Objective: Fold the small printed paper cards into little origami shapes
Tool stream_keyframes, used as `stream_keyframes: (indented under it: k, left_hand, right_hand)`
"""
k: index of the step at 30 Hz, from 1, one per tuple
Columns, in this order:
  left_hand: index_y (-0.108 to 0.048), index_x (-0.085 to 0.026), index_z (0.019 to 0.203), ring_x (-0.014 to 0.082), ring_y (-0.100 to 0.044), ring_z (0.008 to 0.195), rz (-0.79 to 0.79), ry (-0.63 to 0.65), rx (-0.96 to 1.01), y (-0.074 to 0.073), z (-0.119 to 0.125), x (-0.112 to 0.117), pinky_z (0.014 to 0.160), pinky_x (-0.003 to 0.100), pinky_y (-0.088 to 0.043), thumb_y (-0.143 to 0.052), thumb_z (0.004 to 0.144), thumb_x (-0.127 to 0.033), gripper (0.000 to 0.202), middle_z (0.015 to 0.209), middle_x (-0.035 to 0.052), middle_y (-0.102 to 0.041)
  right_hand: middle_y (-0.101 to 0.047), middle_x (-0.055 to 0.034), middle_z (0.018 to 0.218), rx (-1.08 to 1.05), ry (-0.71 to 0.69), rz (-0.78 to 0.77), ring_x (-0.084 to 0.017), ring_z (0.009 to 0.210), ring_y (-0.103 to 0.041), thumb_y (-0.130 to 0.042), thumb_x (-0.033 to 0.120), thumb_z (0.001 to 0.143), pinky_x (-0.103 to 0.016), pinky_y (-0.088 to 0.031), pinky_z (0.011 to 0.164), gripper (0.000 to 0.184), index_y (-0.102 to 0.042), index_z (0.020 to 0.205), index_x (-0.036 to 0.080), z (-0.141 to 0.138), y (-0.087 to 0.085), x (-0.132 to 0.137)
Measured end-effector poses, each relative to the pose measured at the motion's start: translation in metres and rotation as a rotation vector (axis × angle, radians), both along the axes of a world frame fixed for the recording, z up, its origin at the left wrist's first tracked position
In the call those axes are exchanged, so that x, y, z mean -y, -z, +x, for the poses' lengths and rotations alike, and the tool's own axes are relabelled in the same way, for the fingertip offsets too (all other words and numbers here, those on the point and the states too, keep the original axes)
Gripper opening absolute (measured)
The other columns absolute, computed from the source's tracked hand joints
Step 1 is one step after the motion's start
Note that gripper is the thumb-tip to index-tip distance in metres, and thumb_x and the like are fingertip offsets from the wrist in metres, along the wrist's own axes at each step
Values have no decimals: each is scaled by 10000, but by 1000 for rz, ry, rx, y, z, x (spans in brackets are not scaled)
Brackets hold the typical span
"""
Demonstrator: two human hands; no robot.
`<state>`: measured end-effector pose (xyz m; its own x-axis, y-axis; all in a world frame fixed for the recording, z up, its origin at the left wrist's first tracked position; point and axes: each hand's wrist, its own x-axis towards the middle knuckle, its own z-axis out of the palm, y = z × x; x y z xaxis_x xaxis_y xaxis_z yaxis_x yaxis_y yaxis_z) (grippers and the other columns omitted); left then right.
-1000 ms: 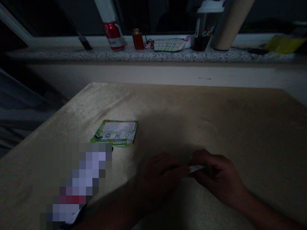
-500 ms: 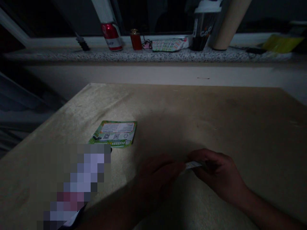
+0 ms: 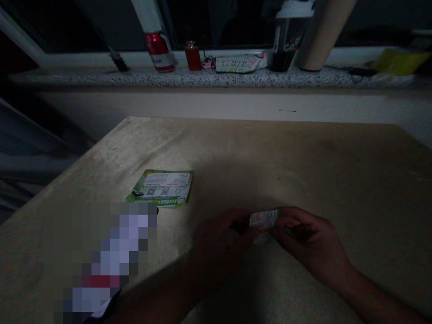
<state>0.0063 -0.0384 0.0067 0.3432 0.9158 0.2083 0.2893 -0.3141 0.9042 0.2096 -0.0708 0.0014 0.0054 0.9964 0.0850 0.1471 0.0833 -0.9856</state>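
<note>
1. Here's the left hand [image 3: 219,245]: bare, deep in shadow, its fingers blurring into one dark shape.
2. Over to the right hand [image 3: 310,245]: bare too, with knuckles and finger lines a touch clearer.
3. The left forearm [image 3: 158,292] runs bare to the bottom edge.
4. The right forearm [image 3: 371,297] is bare as well, and it's too dim for finer detail.

green card [image 3: 161,188] on table [image 3: 286,148] | red can [image 3: 159,51], dark cup [image 3: 286,42] on sill [image 3: 202,78]
</note>
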Motion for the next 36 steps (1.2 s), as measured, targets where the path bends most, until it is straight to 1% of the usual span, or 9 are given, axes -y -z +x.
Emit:
stream_keyframes:
  k: [7, 12, 15, 19, 21, 26, 30, 32, 36]
  left_hand:
    - [-752, -215, 916, 157, -742, 756, -495, 5, 254, 6, 4, -5, 673, 230, -588, -746, 818, -258, 108, 827, -3, -782]
    - [-687, -206, 1046, 147, -711, 694, -606, -19, 359, 6, 4, -7, 645, 243, -584, -805, 743, -228, 326, 762, -18, -729]
    - [-619, -211, 1079, 134, -680, 650, -643, 42, 358, 5, 4, -6, 611, 232, -562, -835, 716, -209, 422, 701, -52, -662]
    - [-578, -214, 1062, 173, -714, 778, -545, 204, 355, 9, 1, -4, 678, 286, -584, -745, 830, -244, 287, 858, 14, -722]
    - [-590, -212, 1049, 171, -713, 826, -435, 219, 334, 13, -1, -4, 697, 278, -579, -670, 901, -265, 177, 926, 41, -732]
    - [-605, -206, 1060, 149, -686, 783, -346, 218, 211, 15, -4, -4, 635, 236, -538, -588, 959, -298, 138, 910, 35, -712]
    - [-608, -204, 1009, 121, -642, 707, -345, 280, 176, 11, -3, -4, 600, 211, -494, -579, 965, -306, 115, 824, -6, -674]
    - [-612, -203, 994, 116, -618, 687, -331, 252, 150, 11, -3, -5, 594, 212, -483, -551, 984, -341, 151, 803, -13, -654]
    - [-612, -215, 1023, 133, -629, 802, -139, 13, 95, 11, -8, -8, 701, 251, -506, -440, 1042, -322, 203, 891, 6, -658]
  right_hand:
    - [-806, 10, 809, -80, -43, -70, -111, 699, -759, -751, 179, 826, -146, -604, 643, 115, -744, 912, 255, 0, 2, 2]
    - [-777, 32, 777, -132, -41, -86, -98, 680, -733, -758, 182, 829, -142, -583, 619, 238, -717, 1040, 284, 1, 4, 3]
    - [-764, 37, 808, -110, -16, -68, -97, 679, -716, -748, 180, 844, -145, -566, 588, 339, -688, 1148, 317, 4, 6, 4]
    - [-768, 20, 813, -74, -34, -61, -118, 686, -724, -714, 185, 873, -176, -572, 593, 295, -686, 1143, 299, 5, 7, 4]
    - [-752, 20, 771, -35, -58, -43, -122, 652, -712, -702, 173, 872, -186, -564, 573, 302, -679, 1152, 282, 5, 7, 3]
    - [-737, 5, 847, 94, -234, 9, -153, 769, -721, -670, 145, 882, -246, -585, 666, 400, -632, 1258, 278, 5, 5, 4]
    - [-708, -5, 805, 259, -286, 50, -150, 694, -679, -643, 173, 908, -251, -533, 573, 237, -701, 1125, 248, 7, 6, 5]
    - [-697, -17, 789, 324, -267, 89, -150, 665, -650, -627, 202, 930, -267, -511, 552, 126, -720, 1012, 225, 8, 6, 4]
    - [-707, -46, 881, 388, -214, 225, -182, 815, -664, -631, 198, 942, -322, -552, 695, 99, -723, 974, 220, 9, 4, -1]
